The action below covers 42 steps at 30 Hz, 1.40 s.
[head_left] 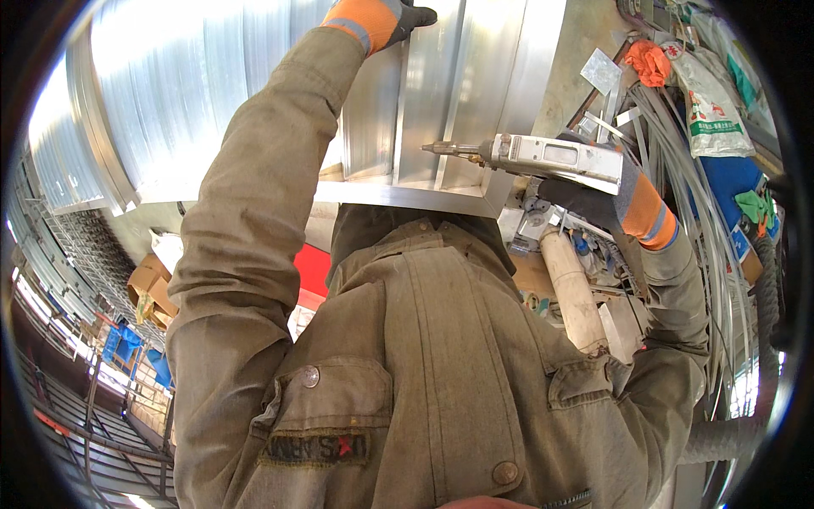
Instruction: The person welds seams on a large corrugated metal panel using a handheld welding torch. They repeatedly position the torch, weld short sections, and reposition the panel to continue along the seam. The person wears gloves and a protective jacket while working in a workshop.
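My left hand (386,24), in an orange and grey work glove with dark fingers, rests on a ribbed silver metal panel (246,93) at the top of the view. Its thumb stretches out to the right; the other fingers are mostly cut off by the upper edge. To the right, my gloved right hand (606,199) is closed round a silver power tool with a tapered nose, which looks like a rivet gun (555,157). The tool's tip points left, over the panel's ribs near the frame's near right corner. Whether the tip touches the metal cannot be told.
Long metal strips (678,170) lie in a pile at the right, beside a white sack (708,102) and an orange cloth (648,63). Below the tool are a pale tube (572,280) and cluttered small parts. Cardboard boxes (151,288) stand at the left.
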Tool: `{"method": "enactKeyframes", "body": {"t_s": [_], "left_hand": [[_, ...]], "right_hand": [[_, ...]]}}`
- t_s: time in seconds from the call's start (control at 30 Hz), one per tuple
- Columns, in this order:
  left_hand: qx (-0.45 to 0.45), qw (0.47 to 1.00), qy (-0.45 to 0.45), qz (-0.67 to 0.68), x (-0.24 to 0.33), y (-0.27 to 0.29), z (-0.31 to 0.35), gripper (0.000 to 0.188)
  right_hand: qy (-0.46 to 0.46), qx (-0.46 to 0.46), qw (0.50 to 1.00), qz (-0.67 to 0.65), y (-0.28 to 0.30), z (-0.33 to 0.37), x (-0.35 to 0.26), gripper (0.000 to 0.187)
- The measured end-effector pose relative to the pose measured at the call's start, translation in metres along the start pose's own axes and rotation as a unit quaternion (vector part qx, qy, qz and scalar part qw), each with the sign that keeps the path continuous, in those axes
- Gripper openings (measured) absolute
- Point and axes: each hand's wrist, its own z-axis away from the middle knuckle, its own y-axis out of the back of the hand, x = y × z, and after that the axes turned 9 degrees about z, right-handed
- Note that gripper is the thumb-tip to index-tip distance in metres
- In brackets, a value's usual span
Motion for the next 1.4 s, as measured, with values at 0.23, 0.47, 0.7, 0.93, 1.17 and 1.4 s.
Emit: {"method": "enactKeyframes", "body": {"t_s": [0.23,0.47,0.7,0.93,1.17,1.4], "left_hand": [[0.003,0.999,0.028,0.044,0.001,0.001,0.004,0.042],[0.009,1.000,0.028,0.009,0.003,0.000,0.002,0.041],[0.000,0.999,0.040,-0.024,0.006,0.002,-0.001,0.042],[-0.011,0.998,0.036,-0.058,0.008,0.004,-0.002,0.045],[-0.016,0.999,0.001,-0.052,0.004,0.006,-0.002,0.044],[-0.019,0.994,-0.024,-0.104,0.000,0.005,-0.007,0.047]], "right_hand": [[0.015,0.027,0.998,-0.051,-0.008,0.005,0.002,0.047],[-0.001,0.013,0.998,-0.059,-0.010,0.005,0.000,0.044],[0.032,0.052,0.997,-0.056,-0.012,0.004,-0.001,0.037],[0.011,0.044,0.996,-0.082,-0.010,-0.002,-0.008,0.037],[0.029,0.025,0.999,-0.002,0.004,0.001,0.004,0.046],[-0.045,0.035,0.998,0.007,0.026,0.012,-0.008,0.046]]}}
